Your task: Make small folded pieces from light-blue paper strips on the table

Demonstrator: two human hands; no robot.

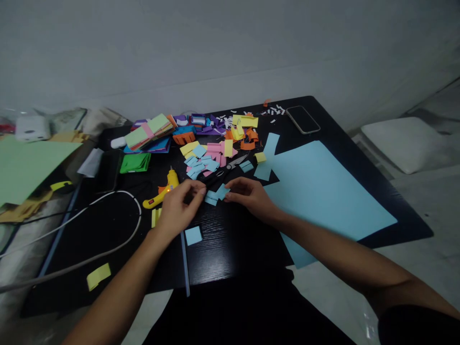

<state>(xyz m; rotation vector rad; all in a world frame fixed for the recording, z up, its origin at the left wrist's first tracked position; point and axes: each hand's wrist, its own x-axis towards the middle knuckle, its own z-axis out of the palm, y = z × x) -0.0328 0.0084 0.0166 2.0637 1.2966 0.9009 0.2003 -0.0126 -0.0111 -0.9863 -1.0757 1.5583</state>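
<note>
My right hand (250, 197) pinches a small light-blue paper piece (223, 192) between thumb and fingers, just above the black table. Facing it, my left hand (181, 205) has its thumb and forefinger closed together; what they hold, if anything, is hidden. Between the two hands lie more folded light-blue paper pieces (211, 198). Black-handled scissors (235, 163) rest just beyond my fingertips. To the left of my left hand is a yellow glue gun (167, 188) with a small orange light. A light-blue paper square (193, 235) sits nearer to me.
A large light-blue sheet (323, 187) covers the table's right side. Behind lie coloured paper pieces (215, 151), a banded paper stack (149, 132) and a phone (303, 119). A white cable (138, 215) loops at left; a thin rod (185, 263) overhangs the front edge.
</note>
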